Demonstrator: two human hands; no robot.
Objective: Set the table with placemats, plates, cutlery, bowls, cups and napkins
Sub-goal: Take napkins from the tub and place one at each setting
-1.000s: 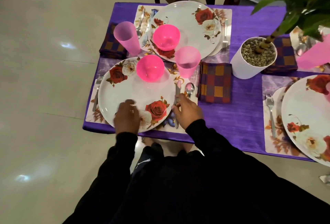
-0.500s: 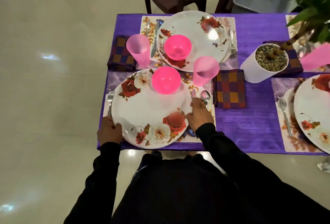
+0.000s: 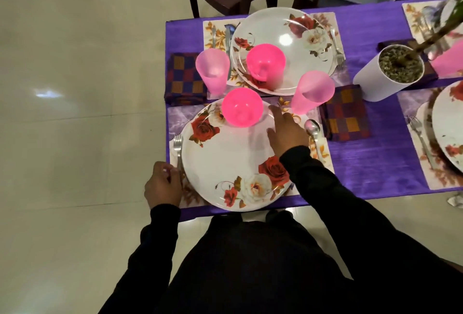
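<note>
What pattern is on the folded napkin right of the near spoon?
Checked squares, purple, red and orange; head view.

Glossy white plate point(image 3: 225, 163) with printed roses, catching the light. Translucent pink plastic cup point(image 3: 312, 92), frosted; brighter pink plastic bowl point(image 3: 242, 107), smooth. Shiny metal fork point(image 3: 178, 147) and spoon point(image 3: 312, 128). Woven checked cloth napkin point(image 3: 347, 113), matt. Purple tablecloth point(image 3: 375, 163) with a silky sheen. Polished floor point(image 3: 75, 88).
</note>
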